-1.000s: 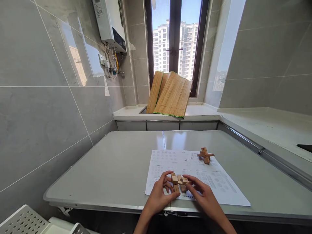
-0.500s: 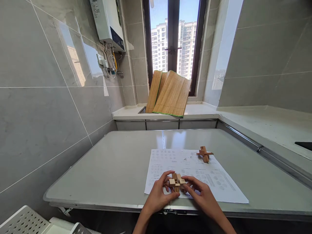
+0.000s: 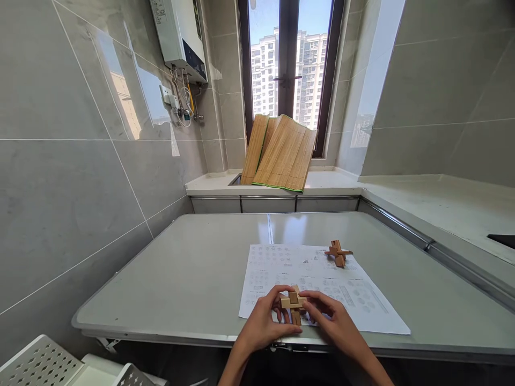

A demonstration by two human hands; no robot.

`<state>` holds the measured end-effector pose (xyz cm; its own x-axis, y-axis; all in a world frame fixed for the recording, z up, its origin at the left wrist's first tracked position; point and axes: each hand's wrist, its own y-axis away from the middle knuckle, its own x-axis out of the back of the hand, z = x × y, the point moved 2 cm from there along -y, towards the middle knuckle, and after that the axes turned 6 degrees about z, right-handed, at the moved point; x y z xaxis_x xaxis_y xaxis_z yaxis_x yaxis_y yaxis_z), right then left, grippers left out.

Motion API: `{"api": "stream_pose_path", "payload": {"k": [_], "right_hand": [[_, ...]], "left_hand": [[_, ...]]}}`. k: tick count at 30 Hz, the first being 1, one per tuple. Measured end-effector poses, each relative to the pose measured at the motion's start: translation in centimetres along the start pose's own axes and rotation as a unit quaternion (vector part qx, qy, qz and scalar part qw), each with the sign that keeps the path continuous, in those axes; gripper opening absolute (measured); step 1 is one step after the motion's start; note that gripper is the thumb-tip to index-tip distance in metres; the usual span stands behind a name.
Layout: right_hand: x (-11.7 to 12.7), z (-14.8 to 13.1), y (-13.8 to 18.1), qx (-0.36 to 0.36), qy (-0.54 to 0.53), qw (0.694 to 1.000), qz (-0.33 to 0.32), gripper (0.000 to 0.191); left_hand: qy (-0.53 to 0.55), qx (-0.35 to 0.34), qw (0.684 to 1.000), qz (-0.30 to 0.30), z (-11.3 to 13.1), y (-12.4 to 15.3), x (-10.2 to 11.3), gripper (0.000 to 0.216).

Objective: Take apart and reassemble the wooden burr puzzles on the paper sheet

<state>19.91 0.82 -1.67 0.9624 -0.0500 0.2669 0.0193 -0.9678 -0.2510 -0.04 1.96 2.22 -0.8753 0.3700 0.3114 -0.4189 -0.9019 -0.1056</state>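
Observation:
Between my two hands is a light wooden interlocking puzzle (image 3: 294, 303) made of crossed bars, held just above the near part of a printed sheet. My left hand (image 3: 265, 317) grips it from the left, with fingers at the top and behind and the thumb low at the front. My right hand (image 3: 328, 316) pinches its right side between thumb and index finger. Parts of the puzzle are hidden behind my fingers. The white paper sheet (image 3: 273, 268) carries small printed diagrams. On its far right corner lies a darker brown wooden puzzle (image 3: 338, 253), also of crossed pieces.
The pale folding table (image 3: 173, 284) has a seam down its middle. A white counter (image 3: 426, 198) runs along the back and right. A bamboo mat (image 3: 284, 155) leans at the window. White perforated plastic baskets (image 3: 40, 364) stand below the table at the left.
The light puzzle has been turned in my hands; a long bar now crosses its front where separate block ends showed before. My left thumb has shifted right and lower.

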Motion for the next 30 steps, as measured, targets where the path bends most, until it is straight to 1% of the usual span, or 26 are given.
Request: {"api": "stream_pose_path", "payload": {"k": [5,9,20,25,30], "right_hand": [[-0.20,0.45,0.00,0.010,0.018,1.000,-0.007,0.047],[-0.25,0.49,0.07,0.015,0.036,0.999,-0.011,0.046],[-0.33,0.22,0.01,0.033,0.044,0.998,0.011,0.044],[-0.34,0.43,-0.07,0.027,0.048,0.998,0.003,0.044],[-0.34,0.25,-0.13,0.007,0.035,0.999,0.008,0.047]], "left_hand": [[0.010,-0.004,1.000,0.001,0.11,0.04,0.14,0.066],[0.011,0.001,1.000,-0.007,0.16,0.03,0.23,0.064],[0.009,-0.004,1.000,-0.007,-0.03,0.05,0.20,0.061],[0.007,0.000,1.000,-0.003,-0.23,0.06,0.16,0.061],[0.023,0.002,1.000,0.019,-0.48,-0.08,0.13,0.066]]}}
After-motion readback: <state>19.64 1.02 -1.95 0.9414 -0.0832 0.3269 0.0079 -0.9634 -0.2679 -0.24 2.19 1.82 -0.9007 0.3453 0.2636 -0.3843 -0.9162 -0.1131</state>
